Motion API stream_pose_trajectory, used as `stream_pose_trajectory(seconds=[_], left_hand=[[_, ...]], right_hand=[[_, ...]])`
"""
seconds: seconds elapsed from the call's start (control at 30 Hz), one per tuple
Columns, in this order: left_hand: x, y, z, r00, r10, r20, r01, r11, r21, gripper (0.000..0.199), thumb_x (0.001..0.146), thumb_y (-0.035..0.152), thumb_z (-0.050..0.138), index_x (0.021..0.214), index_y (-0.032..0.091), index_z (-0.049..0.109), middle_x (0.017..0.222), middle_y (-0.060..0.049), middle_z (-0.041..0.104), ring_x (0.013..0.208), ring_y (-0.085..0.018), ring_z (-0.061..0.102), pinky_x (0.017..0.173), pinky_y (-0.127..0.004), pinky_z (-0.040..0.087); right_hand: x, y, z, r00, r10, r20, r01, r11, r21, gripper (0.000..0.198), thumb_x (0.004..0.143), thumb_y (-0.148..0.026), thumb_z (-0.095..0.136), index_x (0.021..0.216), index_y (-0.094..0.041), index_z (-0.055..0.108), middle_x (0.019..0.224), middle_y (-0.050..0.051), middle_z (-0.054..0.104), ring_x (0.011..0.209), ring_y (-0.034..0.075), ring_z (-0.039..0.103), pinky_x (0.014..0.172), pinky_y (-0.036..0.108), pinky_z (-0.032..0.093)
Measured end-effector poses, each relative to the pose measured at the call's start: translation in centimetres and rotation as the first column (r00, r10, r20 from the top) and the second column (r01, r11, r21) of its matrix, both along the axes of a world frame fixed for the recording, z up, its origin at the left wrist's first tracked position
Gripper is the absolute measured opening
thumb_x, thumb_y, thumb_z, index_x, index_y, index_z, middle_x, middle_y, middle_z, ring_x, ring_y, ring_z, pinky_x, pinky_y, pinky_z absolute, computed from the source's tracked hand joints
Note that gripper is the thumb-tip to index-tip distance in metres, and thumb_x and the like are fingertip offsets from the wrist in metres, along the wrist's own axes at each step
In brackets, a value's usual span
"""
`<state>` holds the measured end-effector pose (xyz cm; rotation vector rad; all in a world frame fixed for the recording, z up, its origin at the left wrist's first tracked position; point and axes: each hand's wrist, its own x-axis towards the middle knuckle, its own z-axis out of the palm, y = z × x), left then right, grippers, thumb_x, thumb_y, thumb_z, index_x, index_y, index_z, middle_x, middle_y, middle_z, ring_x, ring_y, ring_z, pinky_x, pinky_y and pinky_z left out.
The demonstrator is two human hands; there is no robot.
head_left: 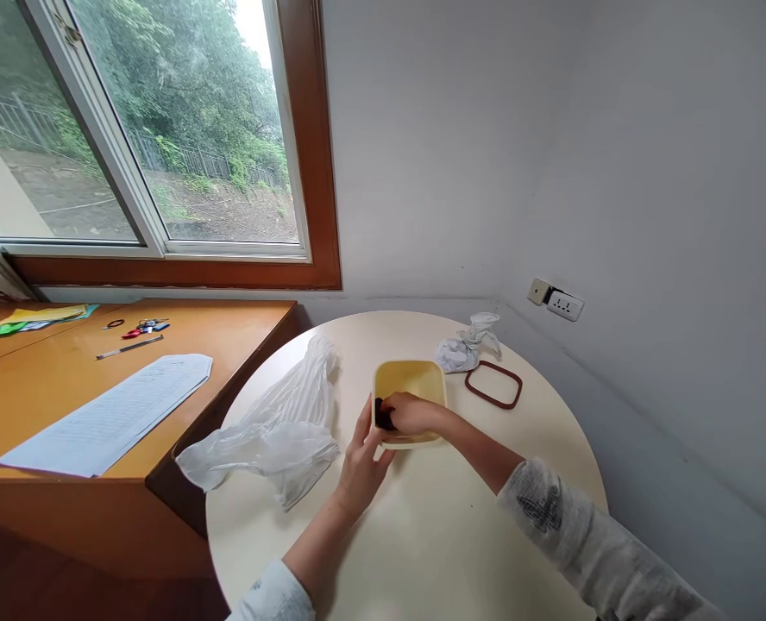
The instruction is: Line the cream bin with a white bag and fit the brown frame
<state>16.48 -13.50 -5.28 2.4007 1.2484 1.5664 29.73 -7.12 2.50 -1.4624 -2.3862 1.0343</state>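
A pale yellow bin (414,379), squarish with rounded corners, stands on the round table with its open top towards me. My left hand (361,466) grips the bin's left side, fingers on its outer wall. Inside the bin, my right hand (410,414) reaches to the left with its fingers bent around a dark, soft-looking bundle (383,416) against the left wall. The bundle's kind is not clear, and the fingertips are partly hidden by it. To the right of the bin lies a reddish-brown frame-like ring (519,392), rounded like the bin's rim.
A crumpled white plastic bag (285,423) spreads over the left of the round table (448,552). Behind the ring sits a knotted whitish bag (459,354). The wooden desk (241,332) at left holds papers (111,414), a pen (129,347) and keys (147,328).
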Motion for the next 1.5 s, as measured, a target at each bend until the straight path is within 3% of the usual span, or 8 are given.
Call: stream_pose_trajectory(seconds=[0.23, 0.37, 0.53, 0.73, 1.03, 1.2, 1.33, 1.5], left_hand=[[-0.4, 0.8, -1.1, 0.982, -0.016, 0.19, 0.039, 0.993, -0.116, 0.057, 0.077, 0.013, 0.057, 0.126, 0.022, 0.03, 0.136, -0.017, 0.039, 0.128, -0.027, 0.037, 0.099, -0.048, 0.04], [-0.3, 0.5, -0.8, 0.965, -0.017, 0.263, 0.07, 0.978, -0.195, 0.074, 0.077, 0.018, 0.06, 0.137, 0.026, 0.017, 0.138, -0.014, 0.038, 0.129, -0.024, 0.037, 0.103, -0.046, 0.037], [-0.1, 0.6, -0.9, 0.938, 0.011, 0.347, 0.063, 0.978, -0.2, 0.069, 0.079, 0.023, 0.059, 0.137, 0.026, 0.02, 0.136, -0.014, 0.041, 0.125, -0.023, 0.042, 0.102, -0.045, 0.039], [0.7, 0.8, -1.0, 0.931, 0.136, 0.339, -0.094, 0.986, -0.135, 0.053, 0.081, 0.023, 0.056, 0.131, 0.025, 0.036, 0.128, -0.01, 0.05, 0.121, -0.023, 0.047, 0.101, -0.043, 0.041], [2.9, 1.5, -0.7, 0.945, 0.027, 0.327, 0.062, 0.964, -0.258, 0.109, 0.07, 0.028, 0.067, 0.138, 0.023, -0.017, 0.143, -0.022, 0.021, 0.13, -0.031, 0.033, 0.1, -0.048, 0.039], [3.6, 2.1, -1.3, 0.932, 0.019, 0.362, 0.047, 0.984, -0.17, 0.09, 0.08, 0.025, 0.057, 0.138, 0.026, -0.011, 0.142, -0.018, 0.025, 0.128, -0.027, 0.036, 0.102, -0.042, 0.038], [3.3, 2.4, -1.3, 0.93, -0.01, 0.367, 0.04, 0.996, -0.075, 0.098, 0.071, 0.023, 0.067, 0.138, 0.029, -0.006, 0.144, -0.018, 0.018, 0.131, -0.029, 0.031, 0.102, -0.049, 0.036], [3.0, 2.6, -0.7, 0.916, 0.009, 0.401, 0.015, 0.998, -0.056, 0.108, 0.057, 0.022, 0.077, 0.137, 0.029, 0.006, 0.141, -0.015, 0.026, 0.129, -0.031, 0.032, 0.101, -0.053, 0.034]], right_hand=[[0.9, -2.7, 1.0, 0.995, 0.084, -0.047, -0.082, 0.996, 0.041, 0.021, 0.075, -0.016, 0.042, 0.089, -0.018, 0.057, 0.09, 0.004, 0.062, 0.076, 0.015, 0.056, 0.058, 0.022, 0.04], [1.7, -4.5, 2.3, 0.998, 0.062, -0.03, -0.06, 0.997, 0.038, 0.02, 0.079, -0.02, 0.038, 0.093, -0.019, 0.053, 0.086, 0.005, 0.06, 0.067, 0.015, 0.054, 0.051, 0.023, 0.037], [2.5, -5.8, 3.5, 0.996, 0.068, -0.059, -0.066, 0.997, 0.04, 0.023, 0.082, -0.041, 0.044, 0.095, -0.022, 0.048, 0.081, 0.003, 0.058, 0.065, 0.016, 0.053, 0.048, 0.023, 0.035], [1.5, -5.7, 2.5, 0.983, 0.016, -0.184, 0.021, 0.98, 0.197, 0.014, 0.086, -0.034, 0.04, 0.093, -0.023, 0.043, 0.083, 0.001, 0.06, 0.072, 0.016, 0.056, 0.06, 0.026, 0.039], [-0.7, -5.9, 1.2, 0.944, -0.142, -0.299, 0.21, 0.955, 0.209, 0.037, 0.086, -0.03, 0.041, 0.122, -0.024, 0.038, 0.103, 0.008, 0.063, 0.097, 0.021, 0.059, 0.075, 0.03, 0.044], [-1.1, -6.7, 1.0, 0.944, -0.164, -0.285, 0.243, 0.933, 0.266, 0.031, 0.089, -0.025, 0.034, 0.116, -0.021, 0.048, 0.102, 0.009, 0.064, 0.096, 0.021, 0.059, 0.078, 0.029, 0.043], [0.1, -7.5, 1.6, 0.966, -0.07, -0.249, 0.141, 0.949, 0.283, 0.03, 0.088, -0.019, 0.031, 0.107, -0.019, 0.054, 0.097, 0.008, 0.065, 0.086, 0.018, 0.059, 0.074, 0.027, 0.042], [2.2, -5.6, 2.5, 1.0, 0.004, 0.0, -0.004, 0.986, 0.165, 0.025, 0.083, -0.017, 0.035, 0.084, -0.015, 0.06, 0.082, 0.008, 0.063, 0.07, 0.016, 0.056, 0.06, 0.025, 0.039]])
